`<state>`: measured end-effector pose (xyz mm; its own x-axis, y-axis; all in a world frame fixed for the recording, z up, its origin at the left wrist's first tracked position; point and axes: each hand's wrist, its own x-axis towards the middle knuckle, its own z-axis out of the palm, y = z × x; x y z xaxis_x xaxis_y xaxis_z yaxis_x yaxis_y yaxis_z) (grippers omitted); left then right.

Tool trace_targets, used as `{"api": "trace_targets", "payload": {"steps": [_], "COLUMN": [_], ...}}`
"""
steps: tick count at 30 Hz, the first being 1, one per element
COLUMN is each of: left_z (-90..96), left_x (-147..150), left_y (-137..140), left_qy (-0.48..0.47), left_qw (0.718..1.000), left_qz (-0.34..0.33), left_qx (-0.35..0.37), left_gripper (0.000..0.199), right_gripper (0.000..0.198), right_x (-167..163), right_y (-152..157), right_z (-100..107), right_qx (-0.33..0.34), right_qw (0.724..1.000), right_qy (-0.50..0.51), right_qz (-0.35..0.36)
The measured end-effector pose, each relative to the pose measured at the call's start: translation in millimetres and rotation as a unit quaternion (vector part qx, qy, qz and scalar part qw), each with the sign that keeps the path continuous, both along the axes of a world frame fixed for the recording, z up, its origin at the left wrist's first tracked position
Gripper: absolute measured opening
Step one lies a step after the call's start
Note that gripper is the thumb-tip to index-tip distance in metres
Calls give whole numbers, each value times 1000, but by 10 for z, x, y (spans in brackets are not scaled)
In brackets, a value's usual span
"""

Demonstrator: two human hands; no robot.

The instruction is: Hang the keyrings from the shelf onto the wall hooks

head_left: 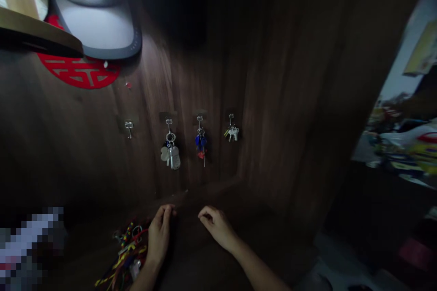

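My left hand (160,232) is low over the dark wooden surface, its fingers closed together. Whatever they hold, if anything, is hidden. Beside it, to the left, lies a tangle of colourful cords and beads (128,254). My right hand (216,227) is a short way to the right, apart from the left, with its fingers curled in and nothing visible in them. Above both hands, a keyring with silver tags (170,152), a blue and red key bunch (201,143) and a small key bunch (233,133) hang from wall hooks. A bare hook (129,128) is at their left.
A bright lamp (99,22) juts out at the upper left, near a round wooden edge (41,32). Behind it is a red cut-out ornament (82,75) on the wooden panel (280,100). Blurred clutter (409,150) is at the far right.
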<state>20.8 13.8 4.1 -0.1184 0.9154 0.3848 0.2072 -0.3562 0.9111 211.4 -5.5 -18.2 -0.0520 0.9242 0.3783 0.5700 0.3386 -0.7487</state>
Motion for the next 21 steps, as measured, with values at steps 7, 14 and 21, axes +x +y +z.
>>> {"api": "trace_targets", "payload": {"steps": [7,14,21], "left_z": [288,710,578], "left_x": [-45,-461,-1164], "left_y": [-136,-86,-106], "left_qy": [-14,-14,35], "left_qw": [1000,997,998], "left_qz": [-15,-64,8], "left_qx": [13,-46,-55], "left_gripper": [49,50,40], "right_gripper": [17,16,16], "right_x": [-25,-20,6], "right_y": [-43,-61,-23], "right_z": [5,21,2], "right_qx": [29,25,2], "right_qw": [999,999,1000], "right_qy": [-32,-18,13], "right_qz": [-11,-10,6]}}
